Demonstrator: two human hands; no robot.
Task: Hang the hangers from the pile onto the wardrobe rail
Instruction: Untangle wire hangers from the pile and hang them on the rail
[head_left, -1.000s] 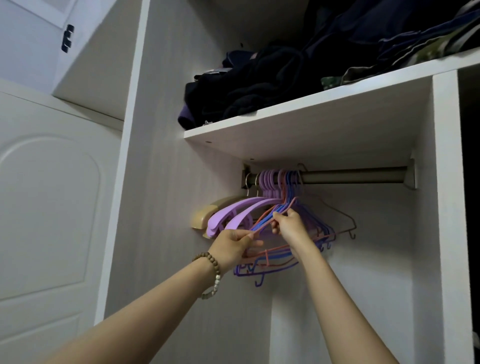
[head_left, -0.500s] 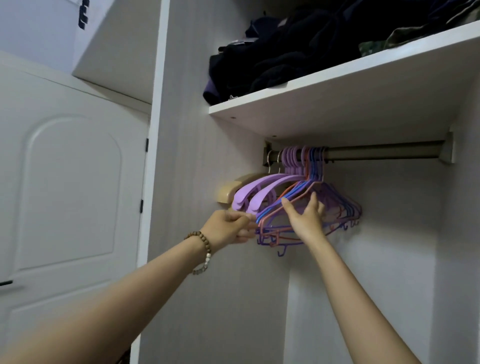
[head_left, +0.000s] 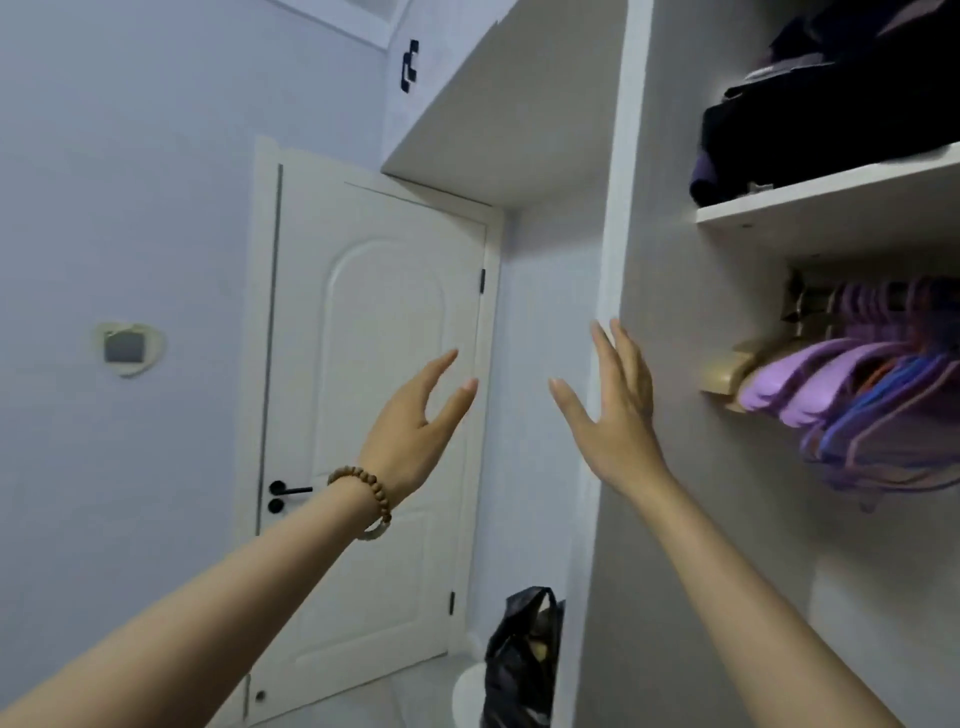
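The hangers (head_left: 852, 400) at three o'clock are blurred and cut by the edge, their count unclear; the black bag (head_left: 524, 660) at six is cropped too.

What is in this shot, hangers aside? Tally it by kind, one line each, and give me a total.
Hands: 2, the left hand and the right hand, both empty
Doors: 1, the white door
Bracelets: 1, the beaded bracelet on the left wrist
Bags: 1, the black bag
Wall plates: 1, the wall switch plate
Total: 6
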